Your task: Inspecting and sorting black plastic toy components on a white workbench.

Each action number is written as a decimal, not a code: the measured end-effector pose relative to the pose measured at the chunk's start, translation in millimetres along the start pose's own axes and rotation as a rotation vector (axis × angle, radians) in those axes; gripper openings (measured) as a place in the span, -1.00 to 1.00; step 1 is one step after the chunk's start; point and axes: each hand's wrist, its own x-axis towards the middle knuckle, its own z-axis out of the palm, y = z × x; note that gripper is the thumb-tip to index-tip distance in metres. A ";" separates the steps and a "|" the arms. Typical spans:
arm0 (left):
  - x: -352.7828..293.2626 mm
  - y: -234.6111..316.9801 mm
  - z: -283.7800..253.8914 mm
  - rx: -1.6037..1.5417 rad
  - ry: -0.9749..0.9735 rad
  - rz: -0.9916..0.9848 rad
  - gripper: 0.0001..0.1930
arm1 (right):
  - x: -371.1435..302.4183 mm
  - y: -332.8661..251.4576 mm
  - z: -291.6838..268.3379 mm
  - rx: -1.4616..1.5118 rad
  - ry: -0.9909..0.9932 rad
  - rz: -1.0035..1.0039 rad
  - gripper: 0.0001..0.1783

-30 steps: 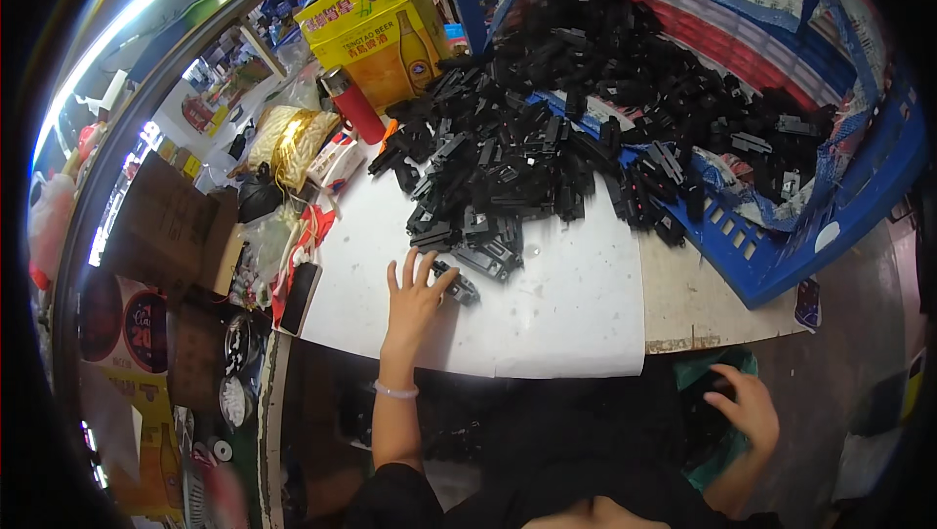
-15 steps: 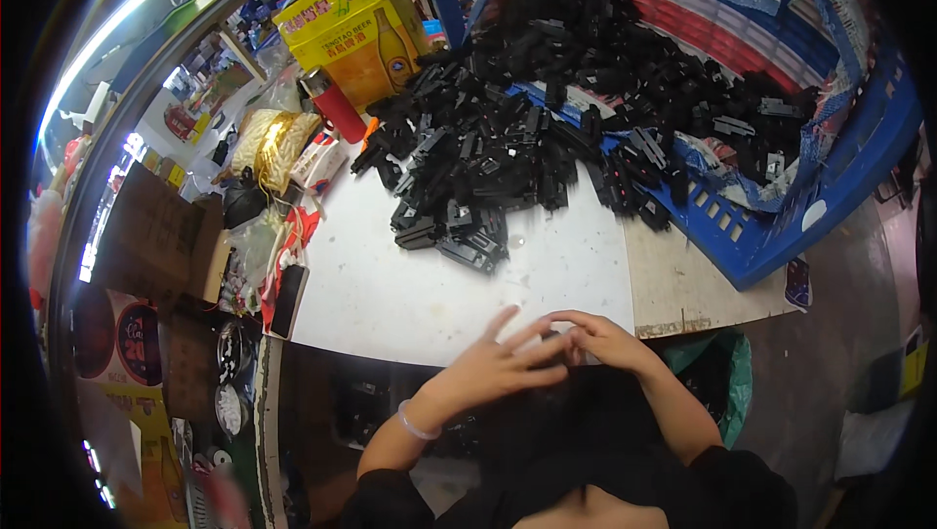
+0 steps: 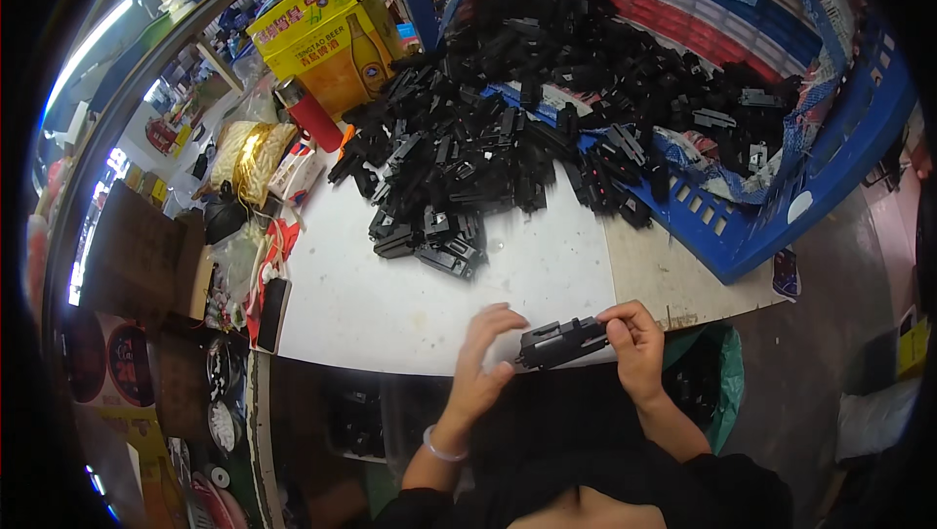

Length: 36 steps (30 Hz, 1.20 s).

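Component of black, oblong plastic (image 3: 561,343) stretches left-to-right at the near edge of the flat white tabletop (image 3: 420,319), right hand (image 3: 638,348) pinching its right end, left hand (image 3: 480,363) spread just beside its left.

left grip (image 3: 478,358) spread, right grip (image 3: 639,353) pinched

- I am in a workshop, at a worktable (image 3: 420,314) with a white top
- Small black parts (image 3: 449,153) lie heaped before me (all much alike)
- More fill a blue crate (image 3: 756,248)
- A strip light (image 3: 92,48) glows on my left
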 end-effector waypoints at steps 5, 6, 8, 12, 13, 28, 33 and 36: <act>2.0 4.7 20.4 -0.273 0.041 -0.101 -0.43 | -6.8 -1.2 7.2 0.023 0.053 -0.070 -0.83; 3.1 7.3 21.0 -0.320 0.054 -0.133 -0.49 | -7.3 -0.6 7.5 0.024 0.052 -0.069 -0.83; 5.3 11.3 22.1 -0.345 0.065 -0.164 -0.52 | -7.9 0.2 7.4 0.035 0.058 -0.066 -0.82; 6.4 10.8 22.0 -0.360 0.076 -0.191 -0.57 | -8.7 4.3 5.8 0.057 0.044 -0.075 -0.82; 6.9 9.8 22.7 -0.362 0.073 -0.191 -0.57 | -9.1 5.0 4.5 0.043 0.043 -0.060 -0.82; 22.3 -46.2 -45.2 0.848 0.209 0.099 -0.70 | -54.1 -59.5 -206.0 -0.982 -0.093 0.660 -0.73; 52.5 -72.4 -74.2 1.275 0.161 0.072 -0.58 | -58.2 -45.1 -185.6 -1.139 -0.010 0.567 -0.65; 61.9 -89.3 -83.5 1.327 0.088 0.101 -0.61 | -43.8 -34.3 -152.5 -0.990 -0.116 0.447 -0.62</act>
